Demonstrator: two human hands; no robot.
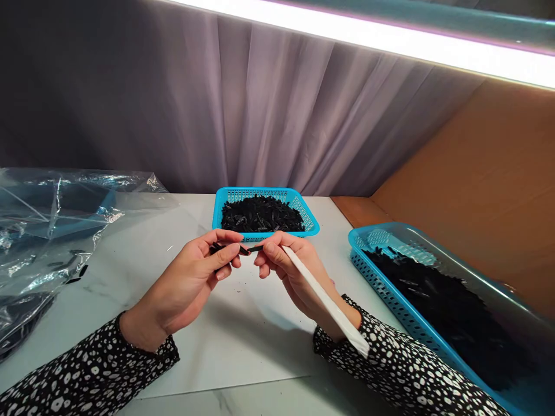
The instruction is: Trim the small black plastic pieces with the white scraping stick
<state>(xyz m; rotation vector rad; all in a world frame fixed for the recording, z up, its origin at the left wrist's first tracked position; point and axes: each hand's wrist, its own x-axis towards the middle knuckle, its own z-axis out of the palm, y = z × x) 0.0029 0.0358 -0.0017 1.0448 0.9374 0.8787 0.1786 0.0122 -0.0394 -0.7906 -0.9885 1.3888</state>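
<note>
My left hand [197,271] is closed on several small, thin black pieces [215,248], which stick out between thumb and fingers. Facing it, my right hand [295,266] grips a long white-handled tool [325,300] whose handle slants back over the wrist. A thin dark tip [255,248] reaches from the right fingertips to the end of a black piece at the left fingertips. Whether that tip belongs to the tool or is another black piece, I cannot tell. Both hands are raised over the white table, just in front of a small blue basket [310,226] heaped with black pieces.
A larger blue basket [377,283] of black pieces stands at the right, beside a brown panel [485,173]. Clear plastic bag [56,225] covers the left side, with a few loose black pieces [82,271] near it. A grey curtain [269,104] and bright lamp [347,32] are behind and above.
</note>
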